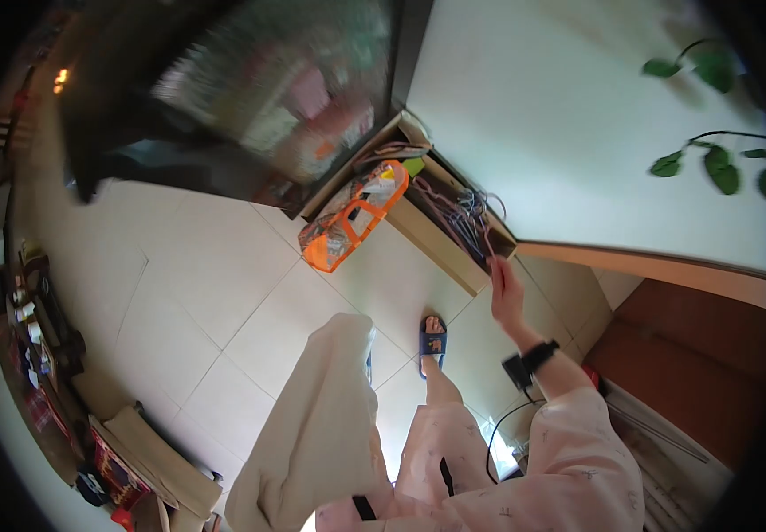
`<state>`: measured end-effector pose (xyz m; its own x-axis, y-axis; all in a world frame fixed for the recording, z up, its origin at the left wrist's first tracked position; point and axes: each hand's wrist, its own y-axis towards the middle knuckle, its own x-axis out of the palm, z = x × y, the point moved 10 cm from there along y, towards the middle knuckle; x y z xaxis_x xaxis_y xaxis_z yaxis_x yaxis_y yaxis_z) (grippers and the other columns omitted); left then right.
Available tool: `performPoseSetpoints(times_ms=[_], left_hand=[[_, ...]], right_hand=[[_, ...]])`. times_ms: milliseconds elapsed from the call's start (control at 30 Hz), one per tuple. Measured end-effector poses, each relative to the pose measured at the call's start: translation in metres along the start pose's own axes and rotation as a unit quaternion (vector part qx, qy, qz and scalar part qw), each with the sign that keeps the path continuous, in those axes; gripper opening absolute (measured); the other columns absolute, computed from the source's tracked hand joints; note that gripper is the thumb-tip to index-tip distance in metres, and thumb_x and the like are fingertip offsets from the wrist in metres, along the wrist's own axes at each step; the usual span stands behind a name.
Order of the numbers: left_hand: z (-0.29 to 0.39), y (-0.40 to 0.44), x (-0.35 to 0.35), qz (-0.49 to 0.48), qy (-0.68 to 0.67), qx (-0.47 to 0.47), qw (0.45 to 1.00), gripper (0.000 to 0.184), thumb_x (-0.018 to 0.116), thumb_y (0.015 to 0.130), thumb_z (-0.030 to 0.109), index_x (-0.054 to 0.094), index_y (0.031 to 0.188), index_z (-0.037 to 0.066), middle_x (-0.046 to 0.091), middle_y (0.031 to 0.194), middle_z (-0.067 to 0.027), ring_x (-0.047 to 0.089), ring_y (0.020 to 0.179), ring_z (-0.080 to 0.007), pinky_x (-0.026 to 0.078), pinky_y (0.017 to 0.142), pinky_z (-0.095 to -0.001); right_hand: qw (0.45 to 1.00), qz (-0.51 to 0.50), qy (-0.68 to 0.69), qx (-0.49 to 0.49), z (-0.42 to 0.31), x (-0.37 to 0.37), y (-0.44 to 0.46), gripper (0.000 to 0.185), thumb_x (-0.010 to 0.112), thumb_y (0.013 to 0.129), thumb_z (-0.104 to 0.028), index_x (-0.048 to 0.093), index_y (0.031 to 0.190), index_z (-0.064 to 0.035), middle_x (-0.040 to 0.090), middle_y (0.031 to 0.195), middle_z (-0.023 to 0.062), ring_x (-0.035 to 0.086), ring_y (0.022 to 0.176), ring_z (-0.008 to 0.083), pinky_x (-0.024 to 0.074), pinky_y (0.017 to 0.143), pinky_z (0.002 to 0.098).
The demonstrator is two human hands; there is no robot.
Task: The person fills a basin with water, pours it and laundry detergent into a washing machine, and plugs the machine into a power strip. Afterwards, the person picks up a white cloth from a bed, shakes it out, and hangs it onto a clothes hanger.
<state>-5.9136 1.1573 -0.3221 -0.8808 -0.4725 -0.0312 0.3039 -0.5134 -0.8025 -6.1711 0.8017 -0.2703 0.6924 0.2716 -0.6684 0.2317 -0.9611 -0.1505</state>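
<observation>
My right hand (506, 289) reaches over the near end of a long cardboard box (436, 241) by the wall. Its fingers are pressed together around a thin pink clothes hanger (489, 238). Several more wire hangers (469, 209) lie tangled in the box, their hooks pointing up. A beige cloth, perhaps a garment (312, 417), hangs down in front of my body on the left. My left hand does not show; the cloth may be hiding it.
A clear bag with orange trim (353, 217) stands on the tiled floor beside the box. Behind it is a dark-framed glass surface (285, 89). Leafy stems (718, 164) hang at upper right, above a brown panel (693, 363). Folded cardboard (157, 457) lies at lower left.
</observation>
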Motion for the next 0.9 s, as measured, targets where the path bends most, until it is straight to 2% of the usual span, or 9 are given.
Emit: performPoseSetpoints(times_ms=[167, 200, 400, 467, 567, 733, 767, 800, 900], left_hand=[[0.055, -0.103, -0.038, 0.029, -0.043, 0.060, 0.997, 0.042, 0.050, 0.088, 0.031, 0.044, 0.120, 0.003, 0.048, 0.114, -0.0119, 0.048, 0.103, -0.0239, 0.043, 0.087, -0.0349], [0.062, -0.129, -0.048, 0.040, -0.055, 0.073, 0.995, 0.042, 0.050, 0.088, 0.031, 0.044, 0.120, 0.003, 0.048, 0.115, -0.0120, 0.048, 0.103, -0.0239, 0.043, 0.087, -0.0350], [0.078, -0.290, -0.102, 0.162, -0.151, 0.154, 0.963, 0.043, 0.049, 0.089, 0.032, 0.043, 0.121, 0.004, 0.047, 0.116, -0.0123, 0.048, 0.105, -0.0244, 0.043, 0.088, -0.0353], [0.064, -0.338, -0.108, 0.213, -0.192, 0.178, 0.941, 0.044, 0.049, 0.089, 0.032, 0.043, 0.121, 0.004, 0.047, 0.116, -0.0124, 0.048, 0.105, -0.0246, 0.043, 0.089, -0.0354], [0.033, -0.410, -0.116, 0.297, -0.251, 0.206, 0.898, 0.044, 0.049, 0.089, 0.033, 0.043, 0.122, 0.004, 0.047, 0.117, -0.0126, 0.048, 0.106, -0.0248, 0.043, 0.089, -0.0355], [-0.030, -0.516, -0.126, 0.423, -0.327, 0.249, 0.808, 0.045, 0.048, 0.089, 0.034, 0.043, 0.123, 0.004, 0.047, 0.118, -0.0129, 0.048, 0.107, -0.0252, 0.043, 0.090, -0.0358], [-0.046, -0.537, -0.128, 0.446, -0.341, 0.257, 0.787, 0.046, 0.048, 0.089, 0.034, 0.043, 0.123, 0.004, 0.047, 0.118, -0.0129, 0.048, 0.107, -0.0253, 0.043, 0.090, -0.0359], [-0.062, -0.557, -0.128, 0.470, -0.353, 0.261, 0.766, 0.046, 0.048, 0.089, 0.034, 0.042, 0.123, 0.004, 0.047, 0.119, -0.0130, 0.048, 0.107, -0.0253, 0.043, 0.090, -0.0359], [-0.124, -0.627, -0.122, 0.541, -0.389, 0.271, 0.695, 0.046, 0.048, 0.089, 0.035, 0.042, 0.124, 0.004, 0.047, 0.119, -0.0131, 0.048, 0.108, -0.0256, 0.042, 0.090, -0.0361]], right_hand=[[0.950, -0.242, 0.196, -0.029, -0.150, -0.022, -0.099, 0.011, 0.050, 0.092, -0.009, 0.056, 0.099, -0.0019, 0.061, 0.078, 0.0046, 0.061, 0.075, 0.0101, 0.0486, 0.067, 0.0248], [0.920, -0.299, 0.250, 0.043, -0.166, -0.009, -0.120, 0.012, 0.053, 0.091, -0.011, 0.057, 0.096, -0.0005, 0.059, 0.077, 0.0033, 0.060, 0.075, 0.0102, 0.0491, 0.069, 0.0245], [0.834, -0.526, 0.154, 0.059, -0.348, 0.045, -0.191, 0.026, 0.064, 0.085, -0.024, 0.058, 0.098, -0.0017, 0.061, 0.089, 0.0051, 0.060, 0.082, 0.0111, 0.0493, 0.074, 0.0249], [0.697, -0.661, 0.227, 0.163, -0.402, 0.070, -0.252, 0.033, 0.067, 0.082, -0.027, 0.059, 0.104, -0.0041, 0.062, 0.093, 0.0054, 0.061, 0.083, 0.0125, 0.0498, 0.076, 0.0263], [0.637, -0.745, 0.195, 0.043, -0.496, 0.067, -0.333, 0.034, 0.066, 0.081, -0.025, 0.059, 0.105, -0.0034, 0.062, 0.094, 0.0060, 0.061, 0.083, 0.0135, 0.0503, 0.076, 0.0280], [0.460, -0.842, 0.245, 0.142, -0.587, 0.055, -0.443, 0.027, 0.056, 0.083, -0.013, 0.055, 0.108, -0.0019, 0.063, 0.097, 0.0075, 0.063, 0.083, 0.0185, 0.0526, 0.077, 0.0320], [0.461, -0.854, 0.234, 0.068, -0.612, 0.042, -0.460, 0.030, 0.053, 0.083, -0.012, 0.053, 0.111, -0.0015, 0.062, 0.098, 0.0077, 0.062, 0.085, 0.0176, 0.0514, 0.078, 0.0314], [0.535, -0.811, 0.235, -0.013, -0.636, 0.026, -0.466, 0.032, 0.052, 0.081, -0.012, 0.053, 0.111, -0.0003, 0.062, 0.100, 0.0083, 0.061, 0.088, 0.0173, 0.0497, 0.080, 0.0308], [0.490, -0.822, 0.215, -0.193, -0.686, 0.000, -0.533, 0.035, 0.052, 0.076, -0.009, 0.056, 0.109, 0.0041, 0.062, 0.096, 0.0095, 0.060, 0.086, 0.0161, 0.0479, 0.078, 0.0275]])
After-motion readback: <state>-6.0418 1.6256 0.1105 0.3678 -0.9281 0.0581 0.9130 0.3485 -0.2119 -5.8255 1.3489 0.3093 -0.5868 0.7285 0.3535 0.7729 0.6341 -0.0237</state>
